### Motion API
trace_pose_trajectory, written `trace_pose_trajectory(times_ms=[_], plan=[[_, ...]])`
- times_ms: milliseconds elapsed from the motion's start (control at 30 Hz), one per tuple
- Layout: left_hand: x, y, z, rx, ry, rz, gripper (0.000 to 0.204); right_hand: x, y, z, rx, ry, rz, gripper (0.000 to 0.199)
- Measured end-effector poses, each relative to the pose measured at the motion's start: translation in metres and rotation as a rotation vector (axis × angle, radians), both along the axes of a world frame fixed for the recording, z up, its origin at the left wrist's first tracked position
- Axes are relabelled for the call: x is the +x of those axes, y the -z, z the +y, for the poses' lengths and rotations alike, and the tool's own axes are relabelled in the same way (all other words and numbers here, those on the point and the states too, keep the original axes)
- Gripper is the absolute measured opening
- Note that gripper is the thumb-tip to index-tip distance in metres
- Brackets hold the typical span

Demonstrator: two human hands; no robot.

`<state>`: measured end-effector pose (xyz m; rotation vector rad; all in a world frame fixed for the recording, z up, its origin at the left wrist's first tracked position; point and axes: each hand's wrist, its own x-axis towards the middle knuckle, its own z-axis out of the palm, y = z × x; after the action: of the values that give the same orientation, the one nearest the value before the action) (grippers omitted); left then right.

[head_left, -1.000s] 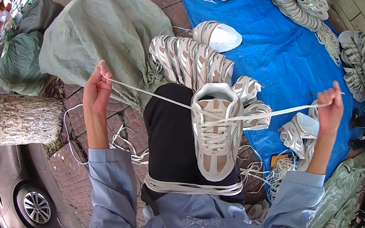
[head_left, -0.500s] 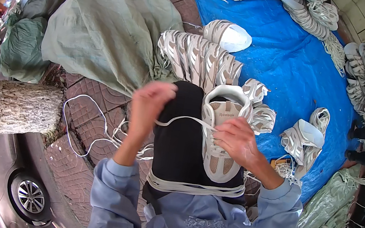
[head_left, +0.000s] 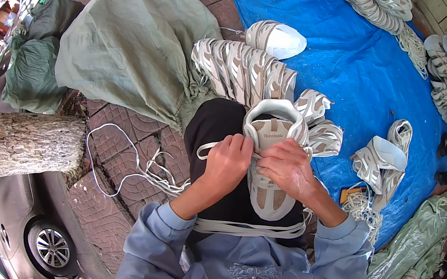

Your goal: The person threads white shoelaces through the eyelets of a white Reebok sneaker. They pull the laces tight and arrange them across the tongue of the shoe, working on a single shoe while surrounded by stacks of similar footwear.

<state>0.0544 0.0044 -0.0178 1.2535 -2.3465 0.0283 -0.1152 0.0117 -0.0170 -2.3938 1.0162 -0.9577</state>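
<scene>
On my thigh lies a beige and white sneaker upper (head_left: 268, 196), its collar opening facing away from me. My left hand (head_left: 227, 162) is closed at the upper's left eyelet edge, pinching a white shoelace (head_left: 204, 149) whose loop sticks out to the left of the fingers. My right hand (head_left: 290, 169) rests across the tongue area, with thumb and fingers pinched together close to the left hand. The lace between the fingertips is mostly hidden. A bundle of white laces (head_left: 256, 228) runs across my lap below the toe.
Stacked shoe uppers (head_left: 240, 71) lie beyond my knees, with more on the blue tarp (head_left: 355, 84). Loose laces (head_left: 134, 169) lie on the brick paving to the left. A grey-green sack (head_left: 133, 43), a tree trunk (head_left: 18, 145) and a parked car (head_left: 13, 211) are at left.
My left hand has come right and down from above my left knee to the upper, drawing the lace span into a short loop. My right hand stays on the upper.
</scene>
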Motion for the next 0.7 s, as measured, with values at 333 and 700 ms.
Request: trace_pose_trajectory(times_ms=[333, 700], plan=[[0.009, 0.002, -0.008, 0.121, 0.065, 0.294, 0.015, 0.013, -0.007, -0.001, 0.102, 0.121, 0.180, 0.007], [0.016, 0.000, -0.006, 0.172, 0.070, 0.349, 0.012, 0.017, -0.003, 0.005, 0.072, 0.147, 0.015, 0.008]])
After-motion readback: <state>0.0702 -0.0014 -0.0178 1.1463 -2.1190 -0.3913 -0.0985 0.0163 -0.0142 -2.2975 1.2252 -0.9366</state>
